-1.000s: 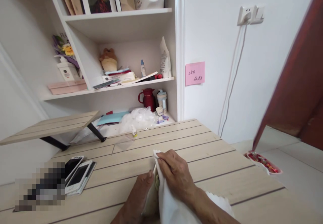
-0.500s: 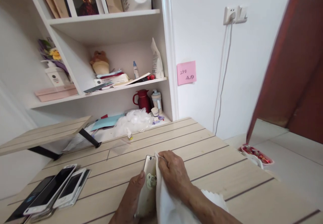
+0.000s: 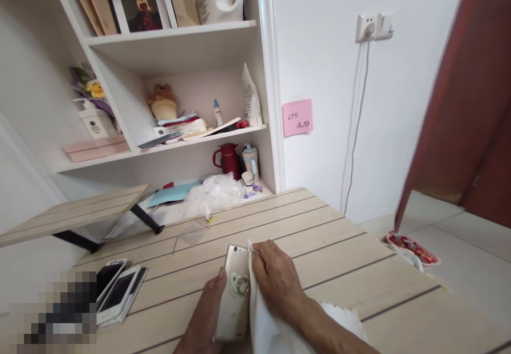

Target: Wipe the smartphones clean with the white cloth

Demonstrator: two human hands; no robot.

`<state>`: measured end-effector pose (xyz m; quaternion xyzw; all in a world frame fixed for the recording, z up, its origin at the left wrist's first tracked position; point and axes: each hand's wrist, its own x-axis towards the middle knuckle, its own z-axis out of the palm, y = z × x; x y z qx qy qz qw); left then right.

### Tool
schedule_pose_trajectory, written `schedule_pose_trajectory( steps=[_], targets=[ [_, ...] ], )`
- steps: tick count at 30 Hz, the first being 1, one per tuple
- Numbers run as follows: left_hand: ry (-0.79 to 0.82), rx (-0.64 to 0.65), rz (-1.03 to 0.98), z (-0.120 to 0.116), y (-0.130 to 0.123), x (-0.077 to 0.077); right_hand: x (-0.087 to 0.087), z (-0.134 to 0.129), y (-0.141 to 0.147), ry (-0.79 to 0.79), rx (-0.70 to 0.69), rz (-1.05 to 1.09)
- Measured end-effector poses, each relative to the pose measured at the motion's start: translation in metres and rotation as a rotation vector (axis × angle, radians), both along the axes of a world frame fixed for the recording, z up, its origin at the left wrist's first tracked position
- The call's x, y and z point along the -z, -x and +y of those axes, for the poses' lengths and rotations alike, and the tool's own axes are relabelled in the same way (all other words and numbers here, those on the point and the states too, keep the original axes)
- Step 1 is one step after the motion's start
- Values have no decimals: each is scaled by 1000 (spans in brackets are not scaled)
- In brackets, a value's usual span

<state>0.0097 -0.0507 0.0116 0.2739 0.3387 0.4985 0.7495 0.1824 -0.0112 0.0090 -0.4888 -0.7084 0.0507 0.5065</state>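
Gripping gold smartphone (image 3: 232, 314) — bear-shaped ring holder (image 3: 238, 285) on its back — left hand (image 3: 203, 314) curled round edge; right hand (image 3: 275, 274) pinching white cloth (image 3: 269, 324) against phone, over counter (image 3: 319, 242).

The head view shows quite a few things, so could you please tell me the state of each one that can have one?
left hand: closed around the phone
gold smartphone: held up, back showing
right hand: pressing cloth against the phone's edge
white cloth: bunched, hanging from the right hand
other smartphones: lying overlapped on the table
wall socket: cable plugged in
door: open
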Motion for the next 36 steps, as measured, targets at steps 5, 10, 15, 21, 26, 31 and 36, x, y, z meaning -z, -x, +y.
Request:
schedule_pose_trajectory(
  steps=[5, 10, 15, 21, 26, 31, 36],
  targets=[
    [50, 55, 42, 2, -7, -9, -2, -4, -1, 145, -37, 22],
    [27, 37, -21, 0, -10, -19, -9, -6, -5, 40, -77, 256],
    [34, 23, -64, 0, -13, -20, -5, -10, 3, 21, -175, 258],
    [120, 28, -47, 4, -7, -17, 2, -10, 4, 21, -156, 171],
    [115, 46, 25, 3, -7, -21, -3, -8, 0, 9, -184, 212],
    [129, 47, 57, 3, -7, -21, -6, -9, 0, -40, -157, 239],
    [139, 37, 24, 5, -5, -18, -7, -11, 1, -41, -245, 230]
  ],
)
